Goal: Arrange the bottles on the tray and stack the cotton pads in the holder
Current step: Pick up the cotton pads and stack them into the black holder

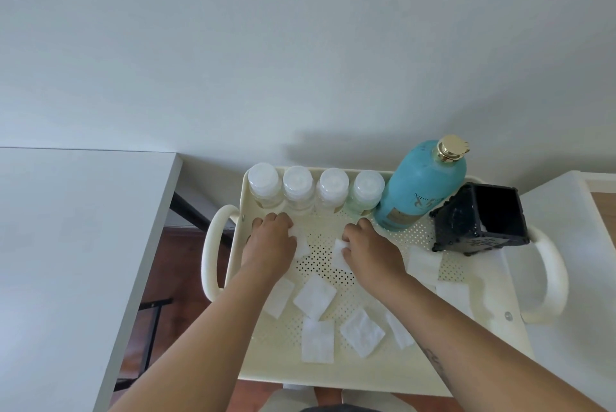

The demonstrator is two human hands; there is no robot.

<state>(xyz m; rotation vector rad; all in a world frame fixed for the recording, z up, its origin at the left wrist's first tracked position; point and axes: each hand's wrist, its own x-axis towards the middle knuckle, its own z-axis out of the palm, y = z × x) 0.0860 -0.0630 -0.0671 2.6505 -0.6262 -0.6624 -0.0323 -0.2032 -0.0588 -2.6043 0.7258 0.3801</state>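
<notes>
A cream perforated tray (366,368) carries several small clear bottles (298,190) with white caps in a row along its back edge, and a tall teal bottle (421,186) with a gold cap to their right. A black square holder (486,220) stands open at the back right. My left hand (271,240) pinches a white cotton pad (301,245) lying on the tray. My right hand (370,248) pinches another cotton pad (340,256) beside it. Several more square pads (315,296) lie scattered over the tray's front and right.
The tray has cream loop handles at the left (213,245) and right (550,278). A white tabletop (66,245) lies to the left and a white surface (573,278) to the right. A plain wall rises behind. Brown floor shows below.
</notes>
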